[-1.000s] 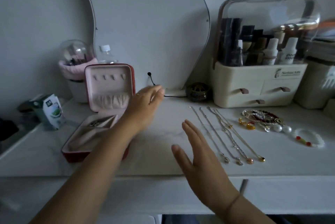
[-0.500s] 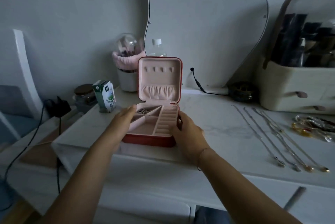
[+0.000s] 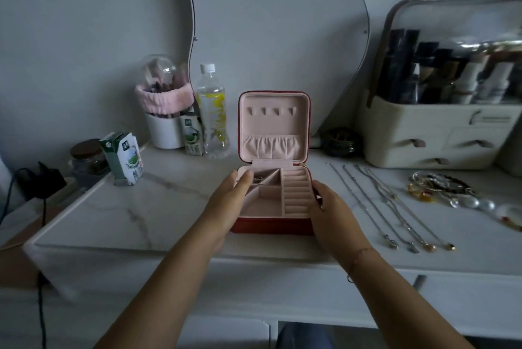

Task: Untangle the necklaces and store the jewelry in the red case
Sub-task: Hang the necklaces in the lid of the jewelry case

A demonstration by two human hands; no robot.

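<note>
Grey wall, white marble-look vanity top [image 3: 158, 207] across mid frame. Wavy-edged mirror [image 3: 276, 24] leans at top centre. Cosmetics organiser [image 3: 440, 134], cream w/ clear domed lid, upper right. Red jewelry case [image 3: 271, 225] at frame centre near the front edge, open, lid upright, pink lining; something small and metallic in the rear left compartment, too blurred to ID. L hand [image 3: 226, 207] grasps the case's left wall, fingers hooked over the rim. R hand [image 3: 333, 210] grasps the right wall, thumb on the rim. Four necklaces [image 3: 389, 201] laid out straight, side by side, right of the case, apart from it. Bracelet pile [image 3: 440, 187] at far right. Water bottle [image 3: 211, 114] and milk carton [image 3: 124, 156] at left.
</note>
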